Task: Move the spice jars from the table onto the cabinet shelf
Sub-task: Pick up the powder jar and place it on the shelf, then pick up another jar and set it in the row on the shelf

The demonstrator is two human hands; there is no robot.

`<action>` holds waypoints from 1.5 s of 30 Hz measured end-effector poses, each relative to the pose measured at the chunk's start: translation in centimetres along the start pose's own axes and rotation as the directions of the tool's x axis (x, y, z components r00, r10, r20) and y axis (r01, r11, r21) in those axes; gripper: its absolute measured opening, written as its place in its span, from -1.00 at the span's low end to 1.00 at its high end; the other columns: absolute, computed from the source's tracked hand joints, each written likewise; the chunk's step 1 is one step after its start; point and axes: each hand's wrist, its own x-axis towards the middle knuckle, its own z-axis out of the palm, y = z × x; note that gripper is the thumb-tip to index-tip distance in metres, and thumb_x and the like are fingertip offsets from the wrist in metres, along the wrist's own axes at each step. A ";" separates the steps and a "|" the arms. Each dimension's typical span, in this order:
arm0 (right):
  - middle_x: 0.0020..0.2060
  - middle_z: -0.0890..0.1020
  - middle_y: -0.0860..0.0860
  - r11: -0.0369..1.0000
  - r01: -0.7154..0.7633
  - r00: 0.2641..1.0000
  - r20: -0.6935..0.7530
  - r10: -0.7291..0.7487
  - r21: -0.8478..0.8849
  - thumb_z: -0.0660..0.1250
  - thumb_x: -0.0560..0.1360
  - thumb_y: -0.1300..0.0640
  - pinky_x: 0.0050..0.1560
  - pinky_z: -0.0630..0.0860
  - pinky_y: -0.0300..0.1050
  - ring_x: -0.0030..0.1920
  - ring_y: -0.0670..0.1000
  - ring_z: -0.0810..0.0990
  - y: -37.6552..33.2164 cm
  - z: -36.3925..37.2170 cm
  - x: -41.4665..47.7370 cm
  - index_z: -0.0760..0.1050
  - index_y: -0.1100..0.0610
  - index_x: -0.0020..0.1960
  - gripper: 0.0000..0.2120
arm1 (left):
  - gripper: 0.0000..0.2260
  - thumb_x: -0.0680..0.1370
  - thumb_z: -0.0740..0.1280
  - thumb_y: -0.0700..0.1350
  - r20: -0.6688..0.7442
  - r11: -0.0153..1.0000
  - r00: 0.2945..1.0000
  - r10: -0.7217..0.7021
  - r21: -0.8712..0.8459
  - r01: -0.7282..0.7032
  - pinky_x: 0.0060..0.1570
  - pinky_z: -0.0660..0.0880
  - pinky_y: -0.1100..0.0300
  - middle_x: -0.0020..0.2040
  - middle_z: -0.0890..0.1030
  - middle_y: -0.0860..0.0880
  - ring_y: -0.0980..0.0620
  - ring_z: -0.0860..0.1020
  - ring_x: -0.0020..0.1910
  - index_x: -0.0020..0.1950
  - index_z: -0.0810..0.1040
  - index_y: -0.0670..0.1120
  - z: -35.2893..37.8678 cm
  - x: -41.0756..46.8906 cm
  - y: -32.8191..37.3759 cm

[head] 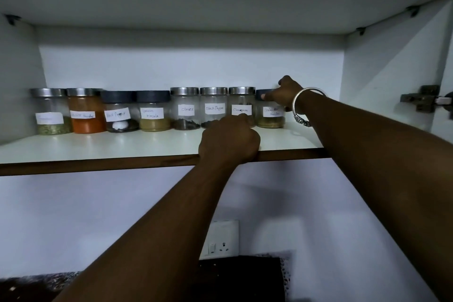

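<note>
Two bare forearms reach up to a cabinet shelf (98, 147). On it, eight spice jars (154, 110) stand in a row. Right hand (285, 93) grasps the coriander jar (269, 115), the row's right end, by its dark lid. Left hand (229, 140), clenched, rests on the shelf edge before the cinnamon jar (241, 105). Pushing the coriander jar sideways could likely topple its touching neighbours.
</note>
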 end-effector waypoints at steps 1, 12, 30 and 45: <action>0.16 0.49 0.13 1.000 -0.009 1.000 0.004 0.009 0.016 0.50 0.46 -0.02 -0.12 0.53 0.00 0.12 0.15 0.54 0.0 0.3 0.3 0.25 0.20 0.42 -0.31 | -0.75 0.56 0.20 -0.11 0.000 1.000 1.000 -0.001 0.002 0.001 -0.09 0.44 0.05 0.07 0.63 -0.13 -0.19 0.59 0.06 0.16 0.58 -0.10 0.1 0.0 0.0; 0.15 0.48 0.16 0.989 -0.062 0.997 -0.035 0.067 0.133 0.49 0.45 0.02 -0.06 0.52 -0.01 0.11 0.17 0.55 0.3 1.7 1.1 0.05 0.24 0.52 -0.13 | -0.79 0.58 0.19 -0.10 -0.008 0.999 1.000 0.018 0.039 -0.018 -0.08 0.47 0.04 0.02 0.63 -0.13 -0.19 0.58 0.02 0.11 0.56 -0.12 0.0 -0.2 0.1; 0.11 0.70 0.07 0.901 -0.008 0.968 0.230 -0.102 0.433 0.30 0.55 -0.20 0.08 0.49 -0.03 0.02 0.00 0.63 -7.8 2.1 -22.0 0.56 0.13 0.29 -0.51 | -0.82 0.63 0.19 -0.17 0.070 0.489 0.972 -0.226 -0.855 0.175 0.14 0.61 -0.05 0.06 0.71 -0.08 -0.04 0.68 0.09 0.03 0.58 -0.02 -6.1 -4.9 0.7; 0.02 0.62 -0.10 0.859 0.037 0.924 0.309 -0.224 0.511 0.36 0.34 -0.32 0.06 0.60 -0.13 0.00 -0.11 0.64 -4.3 16.9 -44.5 0.42 -0.08 0.09 -0.55 | -0.57 0.55 0.26 -0.49 0.056 0.609 0.963 -0.262 -0.765 0.211 0.10 0.53 0.43 0.18 0.70 0.09 0.26 0.64 0.14 0.25 0.59 -0.05 -7.7 -32.1 -6.7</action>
